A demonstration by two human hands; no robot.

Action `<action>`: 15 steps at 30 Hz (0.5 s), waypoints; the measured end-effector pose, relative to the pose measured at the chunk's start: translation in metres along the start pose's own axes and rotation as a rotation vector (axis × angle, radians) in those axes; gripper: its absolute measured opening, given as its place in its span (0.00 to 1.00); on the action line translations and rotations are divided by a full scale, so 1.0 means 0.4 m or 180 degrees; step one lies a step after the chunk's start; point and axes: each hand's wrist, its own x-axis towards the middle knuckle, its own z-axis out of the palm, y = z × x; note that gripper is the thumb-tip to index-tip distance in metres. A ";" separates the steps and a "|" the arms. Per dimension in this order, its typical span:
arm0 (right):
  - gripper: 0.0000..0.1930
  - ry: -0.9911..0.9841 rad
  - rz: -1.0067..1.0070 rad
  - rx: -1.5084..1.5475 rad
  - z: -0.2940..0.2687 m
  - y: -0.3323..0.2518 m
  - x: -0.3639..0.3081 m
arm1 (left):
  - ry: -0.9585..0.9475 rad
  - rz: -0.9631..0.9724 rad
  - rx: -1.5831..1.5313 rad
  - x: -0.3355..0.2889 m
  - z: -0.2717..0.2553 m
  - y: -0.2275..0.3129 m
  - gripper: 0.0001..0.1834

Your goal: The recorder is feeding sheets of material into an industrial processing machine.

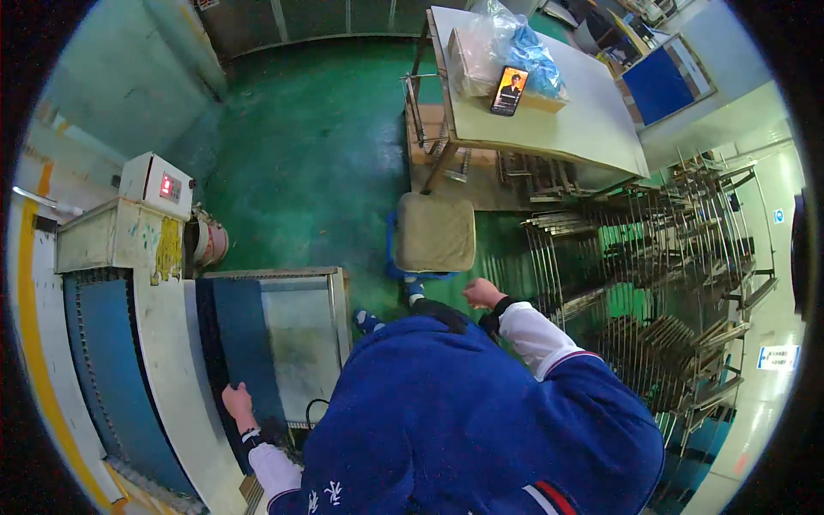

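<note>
Both curled inward and seemingly empty, your left hand (238, 405) is at eight o'clock, right hand (485, 293) at four; the black rectangular phone (509, 91) at one is propped, presumably for viewing.

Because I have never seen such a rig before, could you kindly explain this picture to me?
There is no robot here: a head-worn fisheye camera looks down past the wearer's own blue jacket, so straight edges bend. The left hand is near a blue panel; the right hand is near a padded stool. I see nothing clearly held in either. On the table are a lit phone and blue plastic; metal racks stand at right.
</note>
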 end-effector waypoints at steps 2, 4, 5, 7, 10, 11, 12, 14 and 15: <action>0.14 0.0081 -0.0023 0.0073 -0.009 0.000 -0.014 | 0.0137 0.0132 0.0151 0.017 0.018 -0.034 0.12; 0.14 0.0062 -0.0090 -0.0037 -0.022 -0.017 -0.030 | 0.0225 0.0194 0.0206 0.019 0.020 -0.036 0.13; 0.14 0.0002 -0.0145 -0.0189 -0.038 -0.028 -0.030 | 0.0240 0.0186 0.0184 0.017 0.021 -0.034 0.13; 0.13 -0.0045 -0.0368 -0.0401 -0.074 -0.074 -0.044 | 0.0319 0.0205 0.0220 0.024 0.031 -0.049 0.15; 0.18 -0.0274 -0.0832 -0.0557 -0.150 -0.176 -0.110 | 0.0315 0.0172 0.0268 0.054 0.072 -0.104 0.16; 0.21 -0.0540 -0.0969 -0.0585 -0.178 -0.216 -0.142 | 0.0197 0.0083 0.0210 0.054 0.072 -0.102 0.17; 0.24 -0.0808 -0.1109 -0.0612 -0.208 -0.252 -0.176 | 0.0082 -0.0008 0.0153 0.054 0.071 -0.099 0.17; 0.34 -0.1307 -0.1409 -0.0936 -0.269 -0.312 -0.243 | 0.0036 0.0016 0.0141 0.059 0.079 -0.120 0.16; 0.39 -0.1555 -0.1559 -0.1103 -0.295 -0.340 -0.279 | 0.0015 0.0027 0.0133 0.061 0.082 -0.128 0.16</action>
